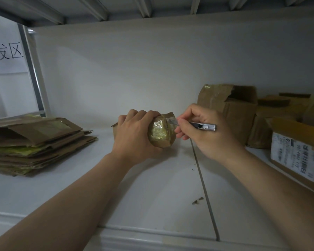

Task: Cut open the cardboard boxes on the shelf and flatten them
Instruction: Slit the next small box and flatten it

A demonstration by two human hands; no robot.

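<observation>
At the middle of the shelf (pixel 152 187): a small cardboard box (pixel 160 134), crumpled and wound in glossy tape; resting on the white surface or held just over it, hard to tell; gripped from the left by the left hand (pixel 134 134), fingers curled over its top and far side, thumb hidden.

Pinched in the right hand (pixel 203 138), fingers curled round the handle: a slim metal utility knife (pixel 205 126), lying nearly level; blade pointing left and touching the taped upper right edge of the box; butt end sticking out to the right past the knuckles.

Far to the left, well apart from both hands: a stack of flattened cardboard (pixel 34 142), brown with patches of yellow-green tape; behind it, a white sign (pixel 5 53) with printed black characters.

To the right, against the back wall: a taller brown box (pixel 228 113), top flap torn open; further right, more brown boxes (pixel 279 109), crowded together and dim; nearest on the right, a labelled box (pixel 295 154) with a white shipping label and barcode, blurred.

On the near part of the shelf, just beside a dark seam (pixel 205 187) running from near to far: a few small cardboard scraps (pixel 198 200); overhead, grey metal ribs (pixel 98 9) under the next level.
</observation>
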